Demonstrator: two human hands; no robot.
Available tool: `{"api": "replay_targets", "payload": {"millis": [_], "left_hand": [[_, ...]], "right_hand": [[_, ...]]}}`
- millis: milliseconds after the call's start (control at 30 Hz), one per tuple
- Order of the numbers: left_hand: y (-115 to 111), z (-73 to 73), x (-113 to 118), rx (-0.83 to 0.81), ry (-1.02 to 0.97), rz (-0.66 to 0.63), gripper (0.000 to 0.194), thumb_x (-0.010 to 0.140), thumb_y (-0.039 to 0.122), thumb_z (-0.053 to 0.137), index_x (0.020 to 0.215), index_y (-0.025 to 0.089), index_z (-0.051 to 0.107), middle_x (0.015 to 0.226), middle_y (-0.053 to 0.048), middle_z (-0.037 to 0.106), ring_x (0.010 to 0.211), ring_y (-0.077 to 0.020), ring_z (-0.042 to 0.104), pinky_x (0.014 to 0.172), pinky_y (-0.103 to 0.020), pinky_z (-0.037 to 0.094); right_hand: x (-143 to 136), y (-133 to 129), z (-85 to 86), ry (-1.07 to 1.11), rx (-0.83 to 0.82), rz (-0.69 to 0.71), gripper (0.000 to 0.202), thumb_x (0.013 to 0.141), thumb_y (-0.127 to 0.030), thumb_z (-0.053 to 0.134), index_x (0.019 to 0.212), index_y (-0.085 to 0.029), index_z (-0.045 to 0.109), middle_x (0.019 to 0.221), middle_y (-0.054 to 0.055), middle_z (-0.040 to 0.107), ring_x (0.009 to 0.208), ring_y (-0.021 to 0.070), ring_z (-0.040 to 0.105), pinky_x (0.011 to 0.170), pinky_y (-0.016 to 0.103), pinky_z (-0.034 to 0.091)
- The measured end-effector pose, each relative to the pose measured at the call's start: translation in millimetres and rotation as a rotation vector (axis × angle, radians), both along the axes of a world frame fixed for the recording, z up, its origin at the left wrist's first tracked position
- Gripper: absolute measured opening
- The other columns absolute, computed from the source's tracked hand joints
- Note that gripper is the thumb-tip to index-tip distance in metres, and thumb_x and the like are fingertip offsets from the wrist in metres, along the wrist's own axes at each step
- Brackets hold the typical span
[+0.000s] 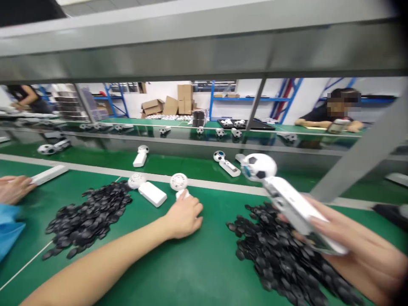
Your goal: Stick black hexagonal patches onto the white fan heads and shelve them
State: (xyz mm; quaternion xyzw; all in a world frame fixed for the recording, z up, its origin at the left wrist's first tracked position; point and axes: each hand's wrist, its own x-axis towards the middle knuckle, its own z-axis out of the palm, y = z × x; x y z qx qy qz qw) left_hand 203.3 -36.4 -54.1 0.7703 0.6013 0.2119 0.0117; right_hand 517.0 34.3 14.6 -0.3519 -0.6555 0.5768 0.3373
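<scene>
My left hand rests on the green table with its fingers closed round the white handle of a device whose round head points away from me. Raised at the right, my right hand grips a white device with a soccer-ball head, tilted up to the left. Under that device lies a heap of black pieces. Another white device lies to the left of my left hand, beside a second black heap.
A co-worker's hand touches a white device at the left. Beyond the table edge, a green conveyor carries soccer-ball devices. A metal beam crosses above, and a slanted post stands right. Another person sits behind.
</scene>
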Motion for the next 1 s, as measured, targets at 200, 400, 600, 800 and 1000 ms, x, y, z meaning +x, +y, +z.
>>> {"api": "replay_targets", "payload": {"millis": [200,400,600,800,1000], "left_hand": [[-13.3,-7.7,-53.8,-0.009,-0.087,0.035,0.004,0.069,0.02,0.058,0.072,0.022,0.057,0.073,-0.005,0.055,0.077,-0.0275,0.053,0.098,-0.057,0.016],[-27.0,17.2,-37.0,-0.014,-0.971,0.217,0.055,0.057,0.02,0.076,0.106,0.027,0.051,0.113,-0.007,0.053,0.109,-0.0299,0.048,0.091,-0.041,0.041],[-40.6,24.3,4.0,-0.466,-1.747,0.083,0.038,0.07,0.025,0.066,0.106,0.02,0.055,0.108,-0.011,0.06,0.102,-0.0312,0.055,0.079,-0.041,0.05],[-45.5,47.3,-3.8,-0.477,-1.277,0.274,0.041,0.074,0.042,0.061,0.108,0.02,0.055,0.099,-0.007,0.065,0.087,-0.026,0.061,0.065,-0.031,0.051],[-19.6,56.0,-1.6,-0.734,-0.715,-0.104,0.056,0.073,0.039,0.062,0.124,0.026,0.045,0.129,-0.002,0.05,0.118,-0.024,0.045,0.097,-0.033,0.037]], "right_hand": [[-55.2,-38.3,10.3,-0.028,-0.13,0.091,0.049,0.08,-0.039,0.057,0.126,-0.025,0.047,0.127,0.007,0.05,0.111,0.0265,0.05,0.092,0.039,0.043],[-85.5,-56.6,-10.8,-0.157,-0.081,0.083,0.058,0.08,-0.033,0.058,0.132,-0.023,0.035,0.126,0.009,0.047,0.09,0.0201,0.056,0.069,0.031,0.048],[-113.8,-80.6,-40.8,-0.12,0.102,0.259,0.063,0.078,-0.03,0.061,0.134,-0.022,0.032,0.131,0.008,0.043,0.109,0.0223,0.048,0.088,0.035,0.044],[-101.1,-52.8,-53.5,-0.318,0.616,0.137,0.03,0.087,-0.029,0.051,0.116,-0.021,0.054,0.111,0.007,0.057,0.103,0.0195,0.05,0.089,0.036,0.043],[-92.0,-20.9,-74.0,-0.865,0.929,0.028,0.02,0.086,-0.02,0.052,0.102,-0.017,0.065,0.091,0.008,0.061,0.088,0.0221,0.048,0.077,0.034,0.044]]}}
